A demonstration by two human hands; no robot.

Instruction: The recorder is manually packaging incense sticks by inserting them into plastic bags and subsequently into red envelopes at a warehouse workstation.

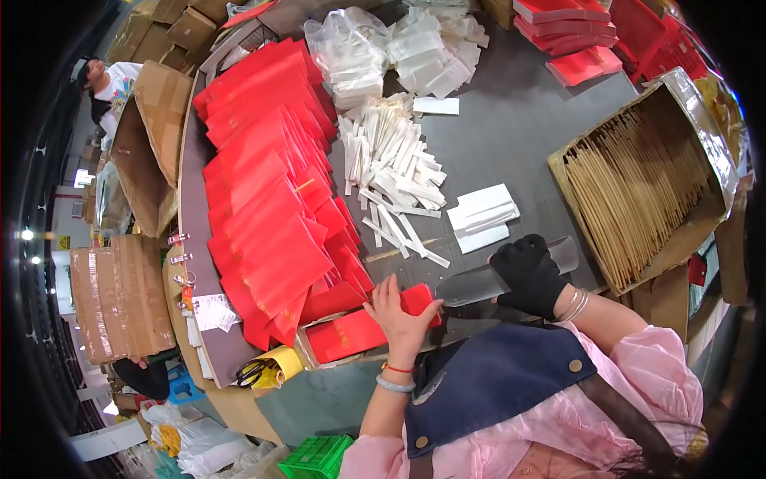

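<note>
My left hand (pixel 403 319), bare, lies with its fingers spread over a red paper packet (pixel 343 335) at the table's near edge. The thumb rests by the packet's right end. In a black fingerless glove, my right hand (pixel 531 275) is closed on a clear plastic sleeve (pixel 471 285). The sleeve lies slantwise, its left end close to the packet and its right end sticking out past the glove. Whether anything is inside it I cannot tell. Just beyond the glove sits a small stack of white folded slips (pixel 483 217).
Overlapping red envelopes (pixel 271 199) fill the table's left side. Narrow white strips (pixel 391 160) lie mid-table, with clear plastic bags (pixel 351 52) behind. A carton of thin brown sticks (pixel 638 191) stands right. Scissors (pixel 257 373) sit in a yellow holder. A person (pixel 112 84) is far left.
</note>
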